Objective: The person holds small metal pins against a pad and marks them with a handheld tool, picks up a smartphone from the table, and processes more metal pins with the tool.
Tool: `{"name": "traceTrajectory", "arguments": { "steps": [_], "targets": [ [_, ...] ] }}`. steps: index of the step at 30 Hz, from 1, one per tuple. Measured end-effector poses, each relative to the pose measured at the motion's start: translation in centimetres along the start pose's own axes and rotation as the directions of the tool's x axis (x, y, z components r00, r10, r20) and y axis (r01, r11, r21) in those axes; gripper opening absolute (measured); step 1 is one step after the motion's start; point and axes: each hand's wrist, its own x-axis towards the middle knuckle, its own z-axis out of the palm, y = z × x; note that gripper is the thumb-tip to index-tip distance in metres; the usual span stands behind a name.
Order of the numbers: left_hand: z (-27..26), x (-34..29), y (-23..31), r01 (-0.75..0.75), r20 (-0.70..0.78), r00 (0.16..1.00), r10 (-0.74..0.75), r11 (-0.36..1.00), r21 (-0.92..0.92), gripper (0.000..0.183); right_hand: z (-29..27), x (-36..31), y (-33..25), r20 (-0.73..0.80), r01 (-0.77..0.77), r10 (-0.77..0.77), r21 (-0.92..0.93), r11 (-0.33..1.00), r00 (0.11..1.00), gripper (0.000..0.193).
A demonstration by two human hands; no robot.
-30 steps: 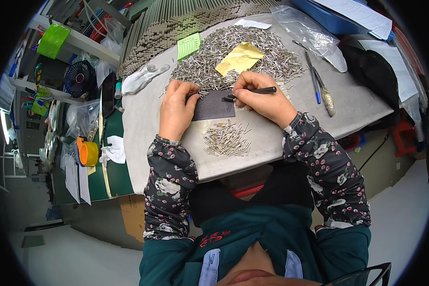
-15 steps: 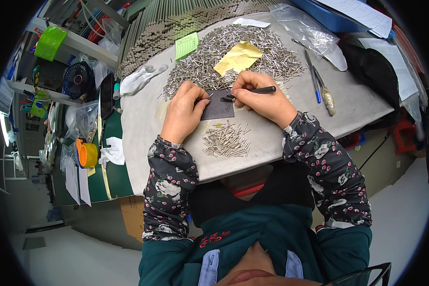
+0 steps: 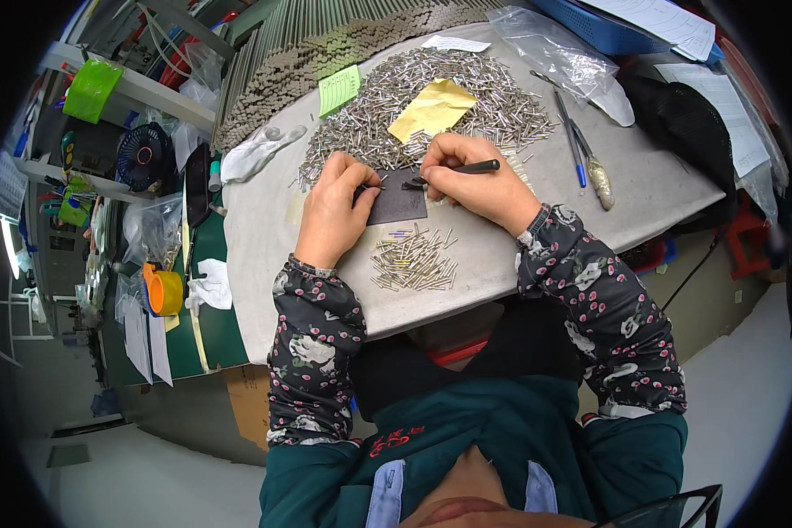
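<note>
Over a dark flat plate [image 3: 399, 198], my left hand [image 3: 333, 211] is closed in a pinch on a small metal pin [image 3: 379, 187]. My right hand [image 3: 484, 189] grips a slim black-handled tool [image 3: 477, 167], its dark tip resting at the plate's upper right part. Whether that tip is a brush I cannot tell. Nearest me, below the plate, lies a small pile of metal pins [image 3: 414, 261], some with yellowish or bluish tints. Beyond my hands spreads a large heap of similar pins [image 3: 361, 114], with a yellow paper [image 3: 432, 109] on top.
A green slip [image 3: 339, 91] and a white cloth [image 3: 262, 154] lie left of the heap. To the right are a blue pen [image 3: 577, 158], a long tool with a wrapped handle [image 3: 599, 183], a clear plastic bag [image 3: 559, 53] and black mesh fabric [image 3: 682, 132]. Stacked rods [image 3: 326, 44] line the back.
The whole view has shifted slightly. Both hands stay over the plate, the left still pinching a pin and the right still holding the black-handled tool at the plate.
</note>
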Motion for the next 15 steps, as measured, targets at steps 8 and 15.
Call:
{"name": "traceTrajectory", "arguments": {
  "steps": [8,15],
  "targets": [
    [1.0,0.3,0.3,-0.047,0.034,0.998,0.048,0.999,-0.011,0.009,-0.4,0.0,1.0,-0.006,0.055,-0.055,0.001,0.999,0.998,0.011],
    [2.0,0.5,0.4,-0.03,0.031,0.999,0.032,0.998,-0.057,0.008,-1.0,0.1,1.9,0.066,0.132,-0.132,0.003,0.991,0.989,0.007]
  ]
}}
